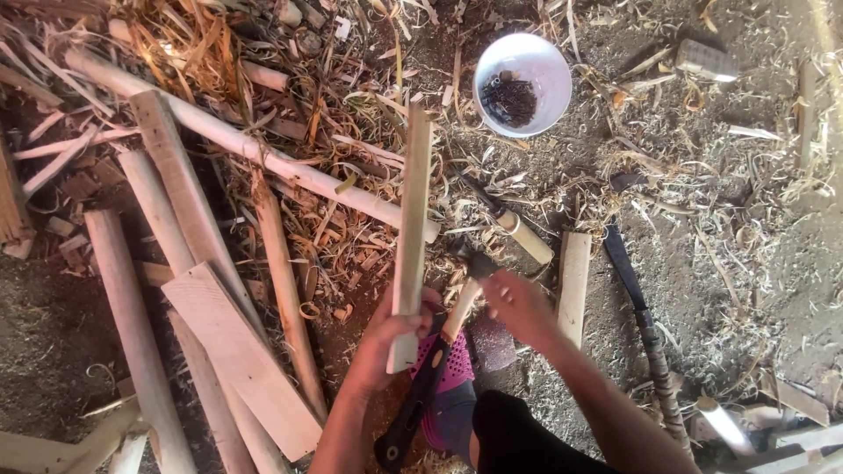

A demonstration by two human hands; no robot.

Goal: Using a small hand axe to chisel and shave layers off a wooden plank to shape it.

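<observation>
My left hand (386, 338) grips the near end of a narrow pale wooden slat (413, 211), which points away from me over the ground. My right hand (518, 305) is closed on the light wooden handle of a hammer (464, 303), just below its dark head and right beside the slat. A long black-handled tool (413, 412) lies under both hands, across my foot in a pink sandal (457, 369).
A white bowl (523, 83) of dark nails sits on the dirt ahead. A wooden-handled knife (518, 230), a short board (574, 283) and a machete (641, 325) lie to the right. Poles and planks (237, 351) lie left among shavings.
</observation>
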